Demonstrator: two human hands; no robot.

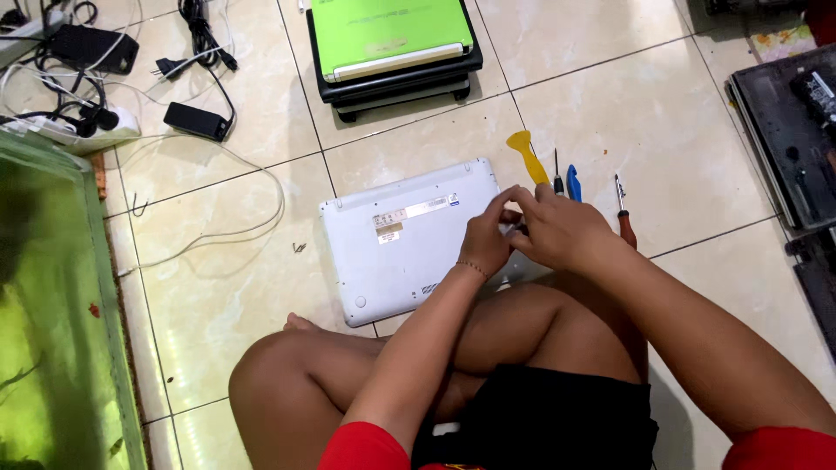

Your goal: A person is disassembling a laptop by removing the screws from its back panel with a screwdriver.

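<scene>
The person sat cross-legged on the tiled floor with a white laptop lying bottom up in front of the knees. Both hands met over its right edge. The left hand had its fingers bent toward the right hand, which curled around something small and dark between them; what it was could not be told, nor how firm either grip was. Just beyond the hands lay a yellow pry tool, a thin black screwdriver, a blue tool and a red-handled screwdriver, all near one another. Farther off stood a green laptop stacked on a black one. To the left lay black chargers with cables and a white power strip. A green tank filled the left edge.
</scene>
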